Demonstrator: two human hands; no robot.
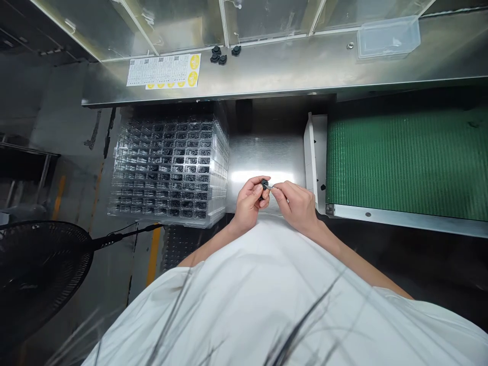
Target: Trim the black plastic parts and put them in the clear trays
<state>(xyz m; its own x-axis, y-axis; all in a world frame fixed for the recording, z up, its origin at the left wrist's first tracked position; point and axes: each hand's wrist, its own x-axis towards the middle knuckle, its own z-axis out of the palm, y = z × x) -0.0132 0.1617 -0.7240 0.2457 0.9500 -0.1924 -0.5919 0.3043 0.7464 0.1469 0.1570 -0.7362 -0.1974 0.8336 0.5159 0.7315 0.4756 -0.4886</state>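
Close in front of my body, my left hand (249, 202) pinches a small black moulded part (264, 183) between thumb and fingers. My right hand (296, 201) is closed on a thin metal tool (268, 187), whose tip touches the black part. The tool's handle is hidden in my fingers, so its exact kind does not show. To the left of my hands stands a tall stack of clear plastic trays (168, 173) with dark parts in their compartments.
A green ribbed conveyor belt (404, 162) lies to the right, behind a white guard plate (310, 157). On the steel ledge (274, 71) are several black parts (219, 57), label sheets (163, 71) and a clear plastic box (389, 39). A black fan (41, 279) stands at lower left.
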